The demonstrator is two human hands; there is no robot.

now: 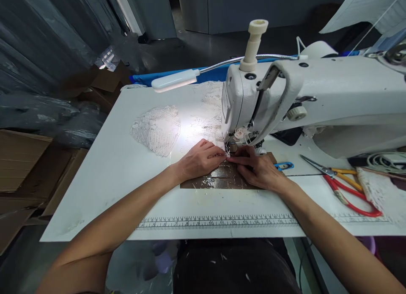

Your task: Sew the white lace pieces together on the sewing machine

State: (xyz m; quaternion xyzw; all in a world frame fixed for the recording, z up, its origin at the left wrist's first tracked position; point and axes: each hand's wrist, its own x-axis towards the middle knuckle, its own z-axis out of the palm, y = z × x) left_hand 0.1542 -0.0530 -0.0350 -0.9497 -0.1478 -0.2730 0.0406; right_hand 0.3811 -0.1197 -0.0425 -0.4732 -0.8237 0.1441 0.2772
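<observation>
My left hand (pixel 203 159) rests on the machine bed just left of the presser foot (pixel 227 150), fingers closed on the near edge of white lace fabric (pixel 207 122). Most of that lace spreads behind the hand, beside the sewing machine head (pixel 236 97). From the right, my right hand (pixel 258 170) reaches to the foot, thumb and index finger closing near the same edge. The bit of lace between the fingertips is tiny and mostly hidden. Beneath both hands lies a brown taped plate (pixel 218 182).
Another white lace piece (pixel 158 129) lies left on the table (pixel 104 179). A lamp (pixel 174 80) hangs over it. On the right are red-handled scissors (pixel 352 196), yellow-handled scissors (pixel 345 175), a blue cutter (pixel 283 166) and white cloth (pixel 380 192). A printed ruler (pixel 218 223) runs along the front edge.
</observation>
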